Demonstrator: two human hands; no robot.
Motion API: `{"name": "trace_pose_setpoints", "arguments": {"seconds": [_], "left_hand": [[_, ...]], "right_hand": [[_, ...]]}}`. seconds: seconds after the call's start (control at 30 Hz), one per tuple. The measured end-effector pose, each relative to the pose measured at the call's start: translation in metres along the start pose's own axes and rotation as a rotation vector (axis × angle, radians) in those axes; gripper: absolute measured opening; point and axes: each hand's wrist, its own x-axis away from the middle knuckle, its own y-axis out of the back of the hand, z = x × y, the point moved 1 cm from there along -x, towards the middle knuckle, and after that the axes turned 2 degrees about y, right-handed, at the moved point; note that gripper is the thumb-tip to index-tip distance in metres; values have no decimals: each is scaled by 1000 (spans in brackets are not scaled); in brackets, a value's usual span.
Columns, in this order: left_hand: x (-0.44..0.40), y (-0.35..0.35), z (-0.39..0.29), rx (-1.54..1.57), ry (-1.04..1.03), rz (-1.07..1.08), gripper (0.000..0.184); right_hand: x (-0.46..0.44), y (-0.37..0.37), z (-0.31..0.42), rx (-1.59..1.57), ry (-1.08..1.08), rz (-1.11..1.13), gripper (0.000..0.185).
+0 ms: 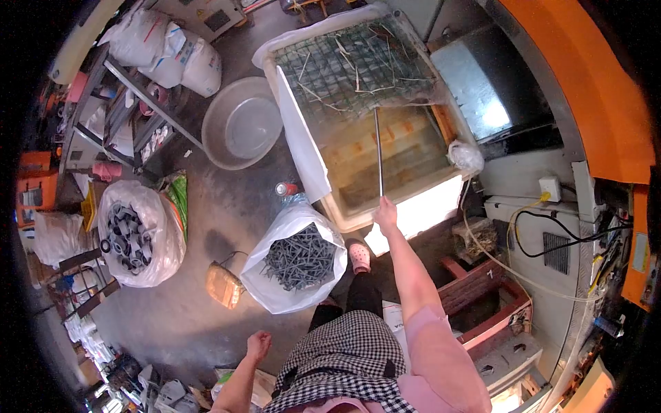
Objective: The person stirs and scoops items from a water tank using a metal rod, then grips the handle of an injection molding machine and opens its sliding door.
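My right hand [386, 214] grips the near end of a thin metal rod [379, 155]. The rod reaches out over a large pale tub [351, 226] holding murky water [365, 151]. Its far tip meets the near edge of a green mesh [358, 65] across the tub's back half; whether it is hooked there I cannot tell. Thin strips [321, 98] lie scattered on the mesh. My left hand [259, 344] hangs at my side, fingers curled, with nothing seen in it. Close ahead stands a white bag [258, 286] full of dark grey sticks [303, 256].
A round basin [215, 138] sits left of the tub. Another bag [165, 258] holds grey ring-like parts [127, 237]. A spray can [286, 188] and a wooden piece [224, 286] are on the floor. Cables [523, 237] and an orange machine [592, 89] line the right side.
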Motion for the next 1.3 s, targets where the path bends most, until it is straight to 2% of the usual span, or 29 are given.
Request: {"name": "trace_pose_setpoints", "arguments": {"seconds": [0.03,0.07,0.1,0.17,0.27,0.33,0.4,0.47,0.57,0.6,0.63,0.7,0.73,0.8,0.83,0.87,0.93,1.1,1.13,1.2,1.27,1.3], "left_hand": [[-7,-3,9,57,-4,-2,16],[-14,-6,17,55,-3,-3,16],[-19,-9,26,88,-27,-17,15],[-28,-11,44,117,-43,-34,15],[-29,-10,52,46,-140,-37,14],[-23,-3,29,29,-75,-16,13],[-15,0,7,-14,-24,-3,13],[-7,3,-5,-58,33,4,13],[2,9,-20,37,8,37,12],[5,11,-29,-19,-11,31,12],[5,12,-33,-76,-29,24,12],[-9,3,-3,-4,-20,20,12],[-10,2,0,68,-10,18,12],[-4,4,-13,23,-53,7,13],[-1,6,-22,-21,-101,-2,13],[-1,5,-21,-21,-98,-1,13],[-1,4,-17,-49,-58,18,14],[-5,1,-6,8,-93,0,13],[-4,1,-10,-5,-104,4,13],[-7,2,-9,-24,-111,-5,13],[-4,2,-11,-42,-107,-15,13],[0,3,-15,-24,-97,0,13]], "right_hand": [[-6,-3,-1,-259,-194,0,17],[-15,-6,1,-261,-195,1,17],[-34,-11,-23,-38,-21,-43,15],[-16,-7,51,-432,-285,9,14],[-23,1,44,-447,-275,88,16],[6,14,27,10,-72,46,24],[25,24,2,152,-121,-13,29],[51,33,10,-52,-259,15,29],[60,39,45,70,-277,54,33],[61,39,63,129,-312,100,38],[52,34,49,127,-311,100,38],[34,21,23,72,-127,45,27],[32,16,25,70,-130,47,27],[25,2,32,-3,-153,-8,25],[33,7,82,3,-284,84,22],[28,1,80,4,-287,85,22],[18,-11,62,-501,-422,79,21],[13,-12,41,-541,-433,60,20],[12,-9,10,-211,-209,1,23],[45,6,35,224,44,-65,35],[73,18,66,29,-264,47,40],[78,21,66,32,-266,47,40]]}}
